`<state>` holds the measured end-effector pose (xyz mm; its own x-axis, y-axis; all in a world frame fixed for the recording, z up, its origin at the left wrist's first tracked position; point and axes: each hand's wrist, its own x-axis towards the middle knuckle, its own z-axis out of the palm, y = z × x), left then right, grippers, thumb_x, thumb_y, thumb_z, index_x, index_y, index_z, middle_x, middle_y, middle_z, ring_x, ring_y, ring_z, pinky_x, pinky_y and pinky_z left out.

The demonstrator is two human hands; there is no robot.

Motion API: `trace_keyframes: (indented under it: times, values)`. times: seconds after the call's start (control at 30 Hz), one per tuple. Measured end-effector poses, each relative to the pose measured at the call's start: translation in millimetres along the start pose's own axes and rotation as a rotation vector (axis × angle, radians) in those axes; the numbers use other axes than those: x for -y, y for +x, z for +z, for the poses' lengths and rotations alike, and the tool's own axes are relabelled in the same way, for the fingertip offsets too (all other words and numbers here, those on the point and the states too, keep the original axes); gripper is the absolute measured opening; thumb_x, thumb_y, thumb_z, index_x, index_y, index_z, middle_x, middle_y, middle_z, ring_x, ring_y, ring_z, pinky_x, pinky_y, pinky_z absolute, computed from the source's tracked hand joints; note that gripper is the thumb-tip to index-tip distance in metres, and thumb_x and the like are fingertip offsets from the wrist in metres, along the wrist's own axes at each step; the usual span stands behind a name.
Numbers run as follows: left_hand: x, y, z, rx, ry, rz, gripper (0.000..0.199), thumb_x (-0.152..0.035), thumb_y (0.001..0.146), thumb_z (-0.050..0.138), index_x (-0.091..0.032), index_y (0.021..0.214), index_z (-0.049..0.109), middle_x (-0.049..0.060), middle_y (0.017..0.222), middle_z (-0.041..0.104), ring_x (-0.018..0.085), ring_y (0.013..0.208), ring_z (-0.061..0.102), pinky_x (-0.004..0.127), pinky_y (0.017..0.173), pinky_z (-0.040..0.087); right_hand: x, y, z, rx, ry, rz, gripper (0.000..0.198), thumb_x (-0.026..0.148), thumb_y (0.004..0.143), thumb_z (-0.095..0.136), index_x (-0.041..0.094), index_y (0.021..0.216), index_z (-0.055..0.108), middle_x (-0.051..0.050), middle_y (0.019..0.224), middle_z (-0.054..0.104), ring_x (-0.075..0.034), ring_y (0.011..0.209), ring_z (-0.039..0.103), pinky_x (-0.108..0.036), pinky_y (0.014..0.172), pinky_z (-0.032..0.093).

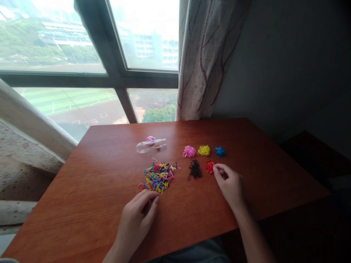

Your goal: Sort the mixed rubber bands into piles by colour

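Observation:
My right hand [230, 182] reaches over the table with thumb and forefinger pinched at the edge of a small pile of red elastic bands [209, 167]. Red shows right at those fingertips. My left hand [139, 215] rests at the near side of a larger heap of mixed-colour elastic bands [159, 177]. Its fingers curl together, and a small dark reddish bit shows between them, too unclear to name. Close to the red pile lies a black pile of elastic bands [195, 169]. Behind are a pink pile [189, 151], a yellow pile [204, 150] and a blue pile [219, 151].
A clear plastic container with a pink part [150, 145] lies on its side behind the mixed heap. The brown wooden table [82, 182] meets a window at the back, with curtains [208, 54] on both sides. A wall stands at the right.

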<state>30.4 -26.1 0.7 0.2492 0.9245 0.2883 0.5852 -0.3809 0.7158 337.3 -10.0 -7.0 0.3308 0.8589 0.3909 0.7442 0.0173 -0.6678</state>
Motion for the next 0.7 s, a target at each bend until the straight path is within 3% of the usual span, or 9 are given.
trace_keyframes:
  times: [0.3,0.53,0.7]
  values:
    - [-1,0,1,0.008,0.004,-0.021,0.016,-0.026,0.091,0.054,-0.02,0.084,0.067,0.003,0.079,0.07,0.015,0.07,0.065,0.023,0.065,0.051,50,-46,37,0.252,0.152,-0.137,0.022,0.028,0.093,0.05,0.02,0.086,0.07,-0.004,0.073,0.07,-0.015,0.061,0.064,-0.023,0.058,0.048]
    - [-5,0,1,-0.039,0.004,-0.017,0.016,-0.025,0.091,0.054,-0.02,0.084,0.068,0.003,0.078,0.069,0.015,0.068,0.064,0.022,0.063,0.05,53,-53,44,0.328,0.137,-0.167,0.018,0.023,0.092,0.052,0.021,0.086,0.069,-0.002,0.073,0.069,-0.016,0.064,0.063,-0.024,0.062,0.046]
    - [3,1,-15,-0.098,0.105,-0.048,0.018,-0.031,0.091,0.054,-0.02,0.088,0.068,0.002,0.079,0.068,0.014,0.065,0.063,0.022,0.061,0.049,55,-53,42,0.351,0.123,-0.18,0.017,0.02,0.092,0.052,0.021,0.087,0.068,-0.002,0.075,0.069,-0.016,0.068,0.063,-0.025,0.065,0.045]
